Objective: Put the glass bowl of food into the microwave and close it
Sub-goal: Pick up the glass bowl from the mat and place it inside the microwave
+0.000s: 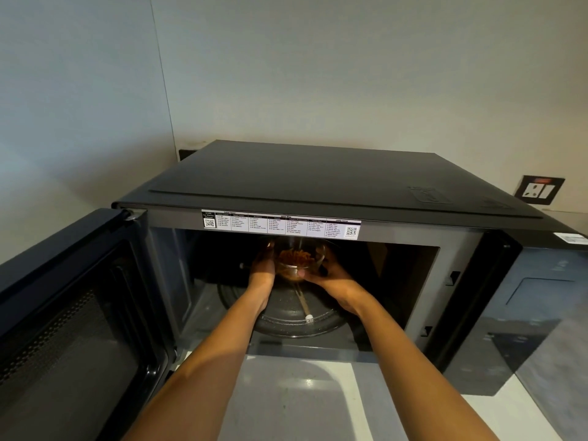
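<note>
A black microwave (318,176) stands on a white counter, its door (70,307) swung wide to the left. Both my arms reach into the cavity. A small glass bowl (299,257) with orange-brown food is held between my left hand (263,265) on its left side and my right hand (331,278) on its right and underside. The bowl is over the back part of the glass turntable (286,316); whether it rests on it or hovers just above I cannot tell. The upper edge of the opening hides the bowl's far rim.
A white label strip (281,224) runs along the top of the opening. The control panel (525,313) is on the microwave's right. A wall socket (539,190) is at the right, walls meet in the corner behind, and the white counter (318,396) lies in front.
</note>
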Motion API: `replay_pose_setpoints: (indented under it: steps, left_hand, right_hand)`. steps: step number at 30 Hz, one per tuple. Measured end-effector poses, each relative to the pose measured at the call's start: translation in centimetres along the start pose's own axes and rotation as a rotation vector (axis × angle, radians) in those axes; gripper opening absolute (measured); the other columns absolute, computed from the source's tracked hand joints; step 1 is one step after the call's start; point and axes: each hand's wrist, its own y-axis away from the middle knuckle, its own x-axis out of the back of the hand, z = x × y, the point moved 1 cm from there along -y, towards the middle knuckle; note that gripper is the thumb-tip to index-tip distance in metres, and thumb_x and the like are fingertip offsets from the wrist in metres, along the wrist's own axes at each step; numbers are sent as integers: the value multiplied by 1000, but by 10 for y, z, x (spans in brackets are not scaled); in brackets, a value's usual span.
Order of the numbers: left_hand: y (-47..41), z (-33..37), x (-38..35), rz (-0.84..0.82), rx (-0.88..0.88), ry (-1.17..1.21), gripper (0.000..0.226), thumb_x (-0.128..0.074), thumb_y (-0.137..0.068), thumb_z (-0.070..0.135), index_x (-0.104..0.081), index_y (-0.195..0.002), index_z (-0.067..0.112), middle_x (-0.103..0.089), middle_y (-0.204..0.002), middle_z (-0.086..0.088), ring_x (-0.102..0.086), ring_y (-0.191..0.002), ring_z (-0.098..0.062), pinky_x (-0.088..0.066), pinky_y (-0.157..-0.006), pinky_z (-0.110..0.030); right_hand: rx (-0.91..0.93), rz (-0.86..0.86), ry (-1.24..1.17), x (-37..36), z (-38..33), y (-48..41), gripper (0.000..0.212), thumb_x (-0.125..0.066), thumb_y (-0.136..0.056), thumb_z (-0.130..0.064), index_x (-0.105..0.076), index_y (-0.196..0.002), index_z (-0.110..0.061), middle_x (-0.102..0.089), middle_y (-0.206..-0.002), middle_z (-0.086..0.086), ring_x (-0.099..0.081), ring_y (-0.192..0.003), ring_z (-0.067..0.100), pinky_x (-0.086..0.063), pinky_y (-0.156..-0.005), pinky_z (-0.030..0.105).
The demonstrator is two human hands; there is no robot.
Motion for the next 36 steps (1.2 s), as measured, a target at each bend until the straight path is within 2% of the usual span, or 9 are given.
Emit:
replay_pose_setpoints:
  steps: [13,19,23,28,32,36]
  left_hand:
    - [4,1,3,-9,-12,-18,48,-37,-99,41,-48,-138,14,-52,-141,-15,-49,-130,-30,-38,-112,-46]
    - [4,2,9,24,-32,18,42,-41,-100,32,-55,-131,8,-57,-134,-19,-53,-125,-33,-40,-109,-49]
    - [4,5,8,21,-19,47,39,-44,-99,26,-55,-130,4,-58,-133,-21,-54,-124,-35,-40,-109,-48]
    - [5,6,8,25,-26,36,40,-48,-98,26,-56,-129,2,-58,-132,-23,-54,-123,-36,-40,-109,-49]
    - [5,5,7,21,-24,55,38,-46,-99,25,-57,-126,2,-60,-130,-23,-58,-116,-33,-42,-106,-46]
    - [5,6,7,21,-33,52,38,-46,-99,25,-57,-127,2,-60,-129,-21,-59,-110,-29,-44,-98,-40]
  right_hand:
    - [-14,7,3,-2,-1,4,70,-73,-76,-18,-35,-134,-24,-49,-115,-5,-45,-109,11,-34,-95,27]
    - [-3,-7,13,2,-5,5,69,-72,-77,-14,-35,-135,-23,-49,-126,1,-43,-110,10,-34,-95,26]
    - [-12,0,16,2,-6,5,68,-71,-78,-13,-34,-135,-22,-47,-136,9,-44,-122,20,-34,-98,29]
    - [-38,-6,20,2,-6,6,67,-70,-79,-14,-35,-135,-22,-46,-138,10,-42,-126,23,-32,-98,30]
    - [-38,-3,23,3,-6,5,67,-69,-80,-14,-33,-136,-22,-45,-139,10,-41,-127,24,-32,-98,30]
    - [-49,-8,18,2,-5,5,67,-68,-81,-15,-32,-137,-23,-45,-139,10,-40,-128,24,-32,-99,31]
